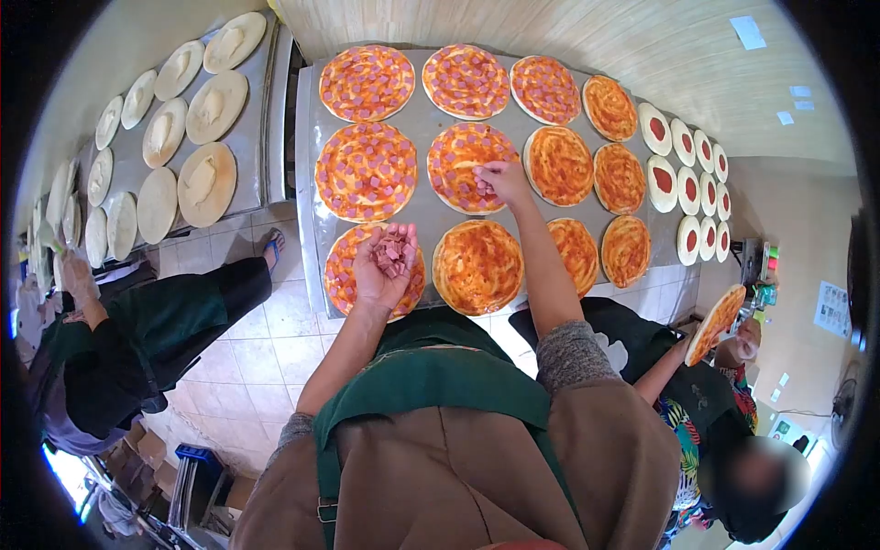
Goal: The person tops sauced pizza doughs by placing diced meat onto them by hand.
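At eleven o'clock, left hand [379, 285]: palm up before the person in the green apron [435, 378], fingers curled apart into a cup, over the nearest meat-topped pizza [343, 270].

Diced pink meat [393, 253]: heaped in that cupped palm.

Just past twelve, right hand [501, 183]: reaching out over the table, thumb and fingertips drawn together; from my spot I can't tell whether a piece sits between them.

Half-topped pizza [451, 170]: directly under the right hand, pink bits scattered over part of its sauce.

Sauced pizza [478, 267]: straight ahead at twelve, nearer the person, red sauce only.

Metal table [424, 211]: stretches from eleven to two o'clock, carrying rows of pizzas; the far-left ones are thick with pink pieces, the right-hand ones just sauced.

Small bases [687, 188]: between one and two, white with red patches.

Dough rounds [158, 205]: at ten, pale, on a second table [252, 151].

Co-worker [179, 307]: at nine, beside those rounds.

Other co-worker [701, 394]: at three, holding up a sauced round [715, 324].
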{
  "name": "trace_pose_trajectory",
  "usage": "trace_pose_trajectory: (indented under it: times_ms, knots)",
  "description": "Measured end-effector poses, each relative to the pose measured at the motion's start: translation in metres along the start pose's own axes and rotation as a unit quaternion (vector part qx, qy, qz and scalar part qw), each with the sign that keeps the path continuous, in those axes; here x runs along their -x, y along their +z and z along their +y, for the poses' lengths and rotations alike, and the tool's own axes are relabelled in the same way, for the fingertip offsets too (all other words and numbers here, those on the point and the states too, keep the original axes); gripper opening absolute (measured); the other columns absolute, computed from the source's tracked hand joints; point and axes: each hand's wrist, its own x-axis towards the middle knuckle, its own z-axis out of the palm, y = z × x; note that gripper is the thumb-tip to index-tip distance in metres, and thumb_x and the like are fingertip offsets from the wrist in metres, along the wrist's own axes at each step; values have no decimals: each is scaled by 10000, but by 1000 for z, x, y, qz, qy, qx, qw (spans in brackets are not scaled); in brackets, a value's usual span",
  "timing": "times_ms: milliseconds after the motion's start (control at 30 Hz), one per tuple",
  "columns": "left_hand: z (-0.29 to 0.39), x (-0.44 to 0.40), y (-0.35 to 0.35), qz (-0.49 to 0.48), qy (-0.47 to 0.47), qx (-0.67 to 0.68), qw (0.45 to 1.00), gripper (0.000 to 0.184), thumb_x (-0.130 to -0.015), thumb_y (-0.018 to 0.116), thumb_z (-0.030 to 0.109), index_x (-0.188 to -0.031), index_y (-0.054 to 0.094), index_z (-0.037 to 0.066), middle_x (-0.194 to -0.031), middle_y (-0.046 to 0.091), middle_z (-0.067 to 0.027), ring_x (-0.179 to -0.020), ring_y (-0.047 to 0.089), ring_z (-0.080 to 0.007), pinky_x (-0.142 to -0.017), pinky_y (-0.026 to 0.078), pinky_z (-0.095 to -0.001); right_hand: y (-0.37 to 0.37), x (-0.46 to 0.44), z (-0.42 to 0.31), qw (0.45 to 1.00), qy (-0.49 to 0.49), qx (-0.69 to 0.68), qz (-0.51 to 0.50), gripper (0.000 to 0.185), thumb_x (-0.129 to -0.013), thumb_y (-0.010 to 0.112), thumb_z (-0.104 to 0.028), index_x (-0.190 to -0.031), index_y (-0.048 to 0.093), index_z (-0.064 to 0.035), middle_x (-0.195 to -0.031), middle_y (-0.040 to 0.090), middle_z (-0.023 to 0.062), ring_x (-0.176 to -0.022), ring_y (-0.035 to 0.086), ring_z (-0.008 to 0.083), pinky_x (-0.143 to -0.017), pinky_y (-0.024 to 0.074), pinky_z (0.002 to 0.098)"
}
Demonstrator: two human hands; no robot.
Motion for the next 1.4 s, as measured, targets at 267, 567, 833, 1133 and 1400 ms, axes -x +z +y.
trace_pose_trajectory:
  times_ms: [267,567,833,1133,1400]
  knots:
    - [-3,1,-1,16,-3,5,1000,261,-915,545,265,-965,616,19,-992,645,-104,-1059,599,-253,-891,510,-324,15,-30,12,933,-99,336,85,159,-768,744,-122,-794,667,15,-656,633,74,-531,588,120,-474,456,258]
    - [0,1,-4,-7,9,9,1000,233,-907,549,253,-978,619,43,-1006,652,-83,-1061,602,-238,-821,527,-307,1,-34,-9,996,-46,30,70,125,-818,634,-58,-890,658,41,-791,677,130,-750,685,185,-620,548,279]
    - [2,3,0,7,4,12,1000,222,-904,543,238,-987,614,44,-1012,651,-83,-1061,605,-236,-846,522,-304,6,-26,-36,997,-1,74,-2,196,-897,553,-46,-1063,557,59,-957,651,145,-867,660,184,-716,528,252]
    - [4,2,2,15,17,7,1000,239,-907,534,234,-989,607,22,-1007,644,-103,-1060,602,-248,-927,499,-333,-20,-2,-33,997,-20,-46,-62,248,-909,569,-73,-1143,560,11,-988,653,121,-887,655,180,-767,539,273]
    - [1,1,3,20,14,-13,1000,237,-907,547,261,-967,615,42,-998,644,-90,-1039,606,-236,-833,516,-295,-28,0,-5,998,7,-62,-20,223,-892,611,-112,-1087,602,-4,-889,650,64,-764,614,113,-668,494,221]
